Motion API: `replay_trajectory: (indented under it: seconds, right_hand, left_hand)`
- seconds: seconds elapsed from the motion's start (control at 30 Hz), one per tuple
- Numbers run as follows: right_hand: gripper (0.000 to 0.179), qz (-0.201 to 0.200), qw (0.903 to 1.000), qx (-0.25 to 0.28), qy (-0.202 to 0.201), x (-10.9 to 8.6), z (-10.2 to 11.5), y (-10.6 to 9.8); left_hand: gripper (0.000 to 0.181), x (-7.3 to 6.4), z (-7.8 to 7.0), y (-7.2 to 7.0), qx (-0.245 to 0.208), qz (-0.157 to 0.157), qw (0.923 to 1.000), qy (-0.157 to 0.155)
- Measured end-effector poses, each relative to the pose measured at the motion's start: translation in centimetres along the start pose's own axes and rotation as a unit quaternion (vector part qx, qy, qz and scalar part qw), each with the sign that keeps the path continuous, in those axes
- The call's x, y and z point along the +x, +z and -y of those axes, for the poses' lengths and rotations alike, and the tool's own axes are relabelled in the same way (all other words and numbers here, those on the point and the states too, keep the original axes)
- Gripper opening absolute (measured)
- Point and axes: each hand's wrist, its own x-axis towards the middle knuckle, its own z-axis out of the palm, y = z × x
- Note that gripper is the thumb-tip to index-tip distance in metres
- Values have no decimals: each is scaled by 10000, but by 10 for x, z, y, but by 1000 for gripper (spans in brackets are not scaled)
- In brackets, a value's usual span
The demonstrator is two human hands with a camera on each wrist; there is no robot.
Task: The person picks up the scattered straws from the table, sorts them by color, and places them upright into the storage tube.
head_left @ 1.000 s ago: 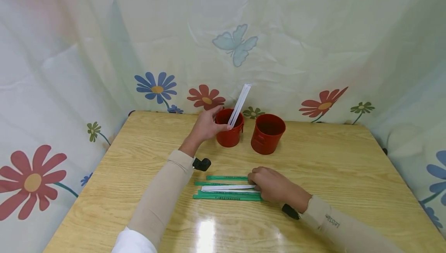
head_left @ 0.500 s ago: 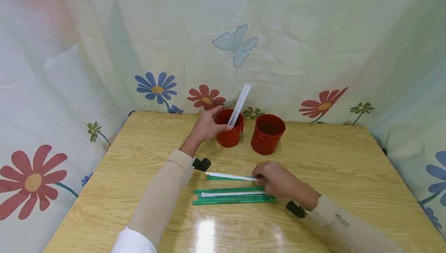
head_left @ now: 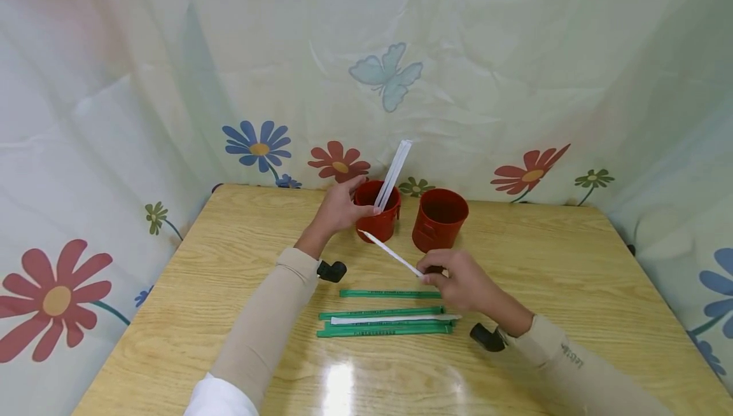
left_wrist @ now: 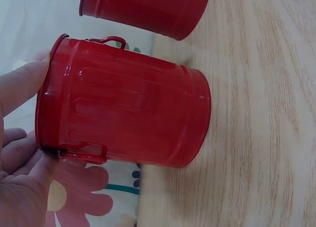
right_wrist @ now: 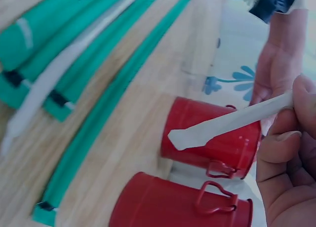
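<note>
My left hand (head_left: 339,206) grips the rim of the left red bucket (head_left: 375,228), thumb in front and fingers behind; the left wrist view shows its ribbed side and small wire handles. Two white paper-wrapped straws (head_left: 394,171) lean inside that bucket, tops sticking well above the rim. My right hand (head_left: 464,281) pinches one end of another white wrapped straw (right_wrist: 222,126) between thumb and fingers. It is held above the table, its free end overlapping the left bucket's front in the head view. Below lie several green wrapped straws (head_left: 390,293) and one white straw (head_left: 378,320).
A second red bucket (head_left: 436,228) stands just right of the first, no straws visible in it. Both are on a wood-grain table (head_left: 258,238) near its back edge. A flower-printed curtain (head_left: 458,85) hangs behind and at the sides.
My right hand has taken a white straw from the row, lifted it and swung its free end toward the left bucket. The straws left lying have shifted slightly. My left hand stays put.
</note>
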Motion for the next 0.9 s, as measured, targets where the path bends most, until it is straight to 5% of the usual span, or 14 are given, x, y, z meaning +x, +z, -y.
replay_trajectory:
  seconds: [0.4, 0.9]
  right_hand:
    - [13, -707, 9936, 882, -66, 19, 9, -9]
    - [4, -1461, 9824, 1128, 284, 50, 16, -20]
  left_hand:
    - [82, -1, -2, 1, -72, 46, 10000, 23]
    - [81, -2, -3, 0, -208, 81, 9997, 129]
